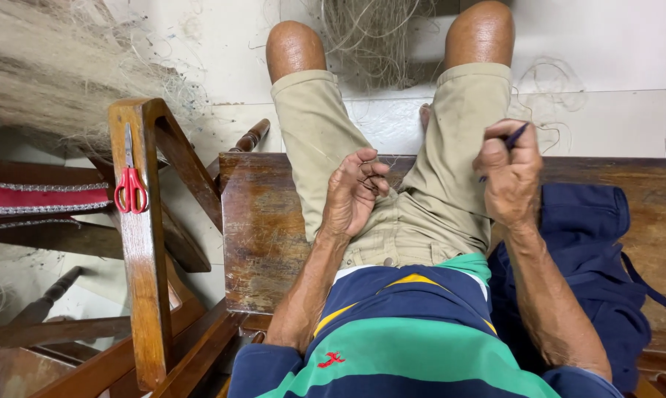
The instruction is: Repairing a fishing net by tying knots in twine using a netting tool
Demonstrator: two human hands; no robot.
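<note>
Pinching thin strands, left hand [354,193]; right hand [508,175] clasps dark tool [515,137].

Red-handled scissors [130,186] on a brown wooden armrest [140,243]; left of the armrest a red cushion band with silvery trim [38,197], above it a pale tan mass of fibre netting [53,70]. Right of the armrest: dark brown worn bench [255,228], khaki shorts [392,169], shirt [407,332] striped navy, green, thin yellow, with a small red emblem. Farther right a navy cloth [591,250], a dark blue tool [514,138] in the right hand [508,177], white floor tiles [606,51].
</note>
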